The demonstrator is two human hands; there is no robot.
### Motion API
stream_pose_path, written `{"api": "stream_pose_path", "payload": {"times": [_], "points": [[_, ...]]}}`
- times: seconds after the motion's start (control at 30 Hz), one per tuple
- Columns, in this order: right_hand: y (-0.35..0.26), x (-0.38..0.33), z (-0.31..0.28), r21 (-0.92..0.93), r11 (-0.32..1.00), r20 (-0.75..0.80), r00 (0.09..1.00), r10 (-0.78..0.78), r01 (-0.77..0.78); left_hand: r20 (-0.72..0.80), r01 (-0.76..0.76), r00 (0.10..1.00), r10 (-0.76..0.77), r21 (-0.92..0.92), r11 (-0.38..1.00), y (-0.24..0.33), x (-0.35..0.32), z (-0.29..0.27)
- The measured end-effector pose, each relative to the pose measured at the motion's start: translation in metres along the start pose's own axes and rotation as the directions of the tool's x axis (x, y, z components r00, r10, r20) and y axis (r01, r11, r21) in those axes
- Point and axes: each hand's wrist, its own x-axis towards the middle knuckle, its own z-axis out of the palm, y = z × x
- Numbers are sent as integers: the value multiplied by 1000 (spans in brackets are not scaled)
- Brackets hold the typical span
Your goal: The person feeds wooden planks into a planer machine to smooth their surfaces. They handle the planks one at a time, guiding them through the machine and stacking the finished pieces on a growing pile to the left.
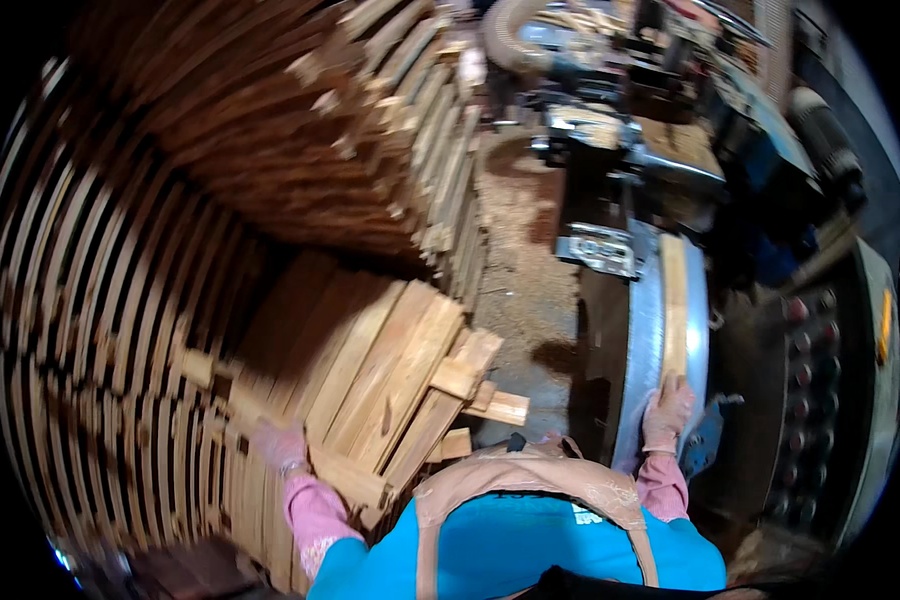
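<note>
My right hand, in a pale glove, is closed on the near end of a narrow wooden strip. That strip lies lengthwise on the shiny metal bed of a machine. Over on the left, my left hand, also gloved, is at a short wooden board that lies crosswise over a pile of planks. Motion smears its fingers, so whether it grips that board is unclear.
Tall stacks of wooden slats rise on the left and at the far left. Machine heads with a ribbed hose stand beyond the metal bed. A panel with rows of knobs is at right. Sawdust covers the floor between.
</note>
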Motion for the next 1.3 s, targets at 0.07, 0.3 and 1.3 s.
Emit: {"api": "stream_pose_path", "payload": {"times": [0.07, 0.3, 1.3], "points": [[-4, 45, 26, -1, 999, -92, 995, -40, 40, -5, 68, 998, -69, -174, 982, -12, 8, 21], [-23, 208, 89, 66, 985, -180, 973, -143, 157, 14, -105, 991, 134, -541, 835, -7, -10, 10], [12, -12, 16, -133, 991, 50, 998, 39, -32, -124, 282, 324, 938, -933, -221, 365, -262, 32]]}}
